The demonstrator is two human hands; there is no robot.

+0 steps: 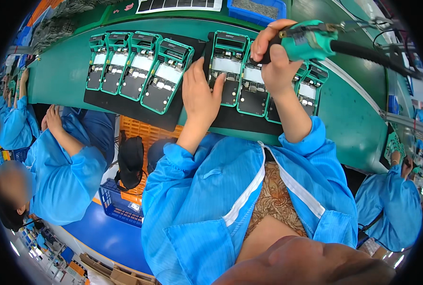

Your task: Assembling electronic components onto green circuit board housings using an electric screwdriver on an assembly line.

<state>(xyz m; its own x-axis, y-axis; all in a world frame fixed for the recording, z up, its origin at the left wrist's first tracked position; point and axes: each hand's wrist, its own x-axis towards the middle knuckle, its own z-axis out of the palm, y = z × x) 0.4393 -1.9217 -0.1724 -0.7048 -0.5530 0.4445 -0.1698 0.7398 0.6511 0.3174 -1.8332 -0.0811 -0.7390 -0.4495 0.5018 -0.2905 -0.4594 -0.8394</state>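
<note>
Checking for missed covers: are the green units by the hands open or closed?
Open: the green units lie with circuit boards and components exposed.

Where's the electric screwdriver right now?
In the head view, upper right: the green electric screwdriver is gripped in the right hand, above the teal-framed device on the black mat.

head-worn fisheye, looking down, close over workbench (359,114)

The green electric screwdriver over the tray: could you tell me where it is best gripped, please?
Take the green electric screwdriver around its thick barrel, coming from the side away from the black hose that leaves its right end. The barrel is round and wide enough for a full wrap; the right hand already has such a grip there, thumb across the front. The left hand rests on a green device frame.
</note>
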